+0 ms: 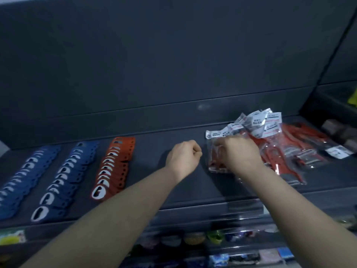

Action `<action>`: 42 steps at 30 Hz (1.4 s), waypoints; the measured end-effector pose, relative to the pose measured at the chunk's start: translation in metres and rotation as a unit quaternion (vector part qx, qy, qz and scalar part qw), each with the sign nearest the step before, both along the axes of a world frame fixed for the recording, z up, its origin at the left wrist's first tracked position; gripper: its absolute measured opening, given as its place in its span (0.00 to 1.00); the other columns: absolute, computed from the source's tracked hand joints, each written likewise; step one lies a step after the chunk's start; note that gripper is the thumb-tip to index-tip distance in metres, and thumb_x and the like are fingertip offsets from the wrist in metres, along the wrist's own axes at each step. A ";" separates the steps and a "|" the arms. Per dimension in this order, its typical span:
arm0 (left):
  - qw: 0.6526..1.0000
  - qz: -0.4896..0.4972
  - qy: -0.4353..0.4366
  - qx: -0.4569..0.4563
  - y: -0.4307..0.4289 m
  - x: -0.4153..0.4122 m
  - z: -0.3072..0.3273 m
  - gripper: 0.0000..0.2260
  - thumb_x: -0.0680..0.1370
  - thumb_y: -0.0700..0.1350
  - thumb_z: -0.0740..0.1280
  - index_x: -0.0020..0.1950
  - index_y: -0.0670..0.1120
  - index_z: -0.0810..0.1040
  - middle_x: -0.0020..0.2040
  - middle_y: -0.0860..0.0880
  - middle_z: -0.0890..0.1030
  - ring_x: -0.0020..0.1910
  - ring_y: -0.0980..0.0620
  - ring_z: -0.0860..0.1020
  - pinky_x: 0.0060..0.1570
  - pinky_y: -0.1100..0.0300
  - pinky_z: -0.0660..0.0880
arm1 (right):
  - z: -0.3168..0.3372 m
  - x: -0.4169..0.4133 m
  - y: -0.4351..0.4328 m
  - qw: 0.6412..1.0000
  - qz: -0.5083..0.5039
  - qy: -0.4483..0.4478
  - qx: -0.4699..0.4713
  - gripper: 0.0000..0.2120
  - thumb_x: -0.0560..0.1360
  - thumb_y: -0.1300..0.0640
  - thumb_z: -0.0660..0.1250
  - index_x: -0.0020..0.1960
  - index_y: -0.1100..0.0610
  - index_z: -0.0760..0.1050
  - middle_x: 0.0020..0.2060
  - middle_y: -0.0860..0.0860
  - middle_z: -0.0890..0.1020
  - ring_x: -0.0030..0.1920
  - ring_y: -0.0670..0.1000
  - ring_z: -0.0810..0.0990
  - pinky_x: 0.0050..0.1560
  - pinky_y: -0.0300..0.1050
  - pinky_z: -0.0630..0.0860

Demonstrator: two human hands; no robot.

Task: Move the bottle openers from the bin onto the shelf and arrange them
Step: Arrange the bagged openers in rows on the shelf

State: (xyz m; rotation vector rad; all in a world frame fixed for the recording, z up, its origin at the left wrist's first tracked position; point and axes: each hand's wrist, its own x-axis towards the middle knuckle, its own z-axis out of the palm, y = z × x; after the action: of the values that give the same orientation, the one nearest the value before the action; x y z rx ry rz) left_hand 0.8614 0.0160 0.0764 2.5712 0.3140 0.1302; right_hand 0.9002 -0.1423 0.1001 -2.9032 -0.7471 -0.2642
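On the dark shelf [185,182] lie two rows of blue bottle openers [63,176] and one row of orange bottle openers [114,165], each overlapping. To the right sits a loose heap of red bottle openers in clear packets [280,146] with white labels. My right hand [239,155] rests on the leftmost packet [214,161] of that heap, fingers curled down onto it. My left hand [183,155] hovers just left of the packet, fingers curled into a loose fist with nothing visible in it. No bin is in view.
The shelf has a dark back panel and a front lip [202,207]. A lower shelf [202,240] below holds small colourful goods. Dark items [340,130] sit at the far right. Bare shelf surface lies between the orange row and the packets.
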 end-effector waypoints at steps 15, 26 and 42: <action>0.994 0.021 0.105 0.037 0.039 0.006 -0.011 0.14 0.76 0.48 0.66 0.61 0.56 0.79 0.59 0.48 0.75 0.60 0.48 0.75 0.64 0.55 0.70 | -0.020 0.008 -0.018 0.991 0.104 0.060 -0.056 0.20 0.74 0.61 0.62 0.61 0.43 0.75 0.59 0.46 0.77 0.64 0.51 0.71 0.61 0.51 0.65; 0.999 0.013 0.020 0.022 0.057 0.007 0.003 0.03 0.76 0.43 0.62 0.44 0.51 0.73 0.42 0.54 0.79 0.47 0.49 0.76 0.49 0.55 0.73 | -0.016 0.009 0.017 0.992 0.017 -0.019 0.121 0.13 0.69 0.65 0.63 0.49 0.52 0.79 0.46 0.52 0.78 0.51 0.57 0.76 0.45 0.48 0.72; 0.969 -0.108 0.041 0.220 0.074 0.033 -0.018 0.13 0.80 0.54 0.61 0.63 0.54 0.74 0.62 0.52 0.76 0.61 0.47 0.71 0.59 0.51 0.70 | -0.037 0.019 0.039 0.997 0.040 0.060 0.035 0.16 0.74 0.57 0.62 0.59 0.46 0.76 0.58 0.47 0.78 0.61 0.53 0.74 0.60 0.49 0.70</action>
State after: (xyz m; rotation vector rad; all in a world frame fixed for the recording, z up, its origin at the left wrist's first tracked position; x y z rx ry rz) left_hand 0.8948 0.0902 0.0581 3.0368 0.0310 0.0128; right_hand 0.9194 -0.1036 0.0636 -2.7871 -0.8131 -0.1034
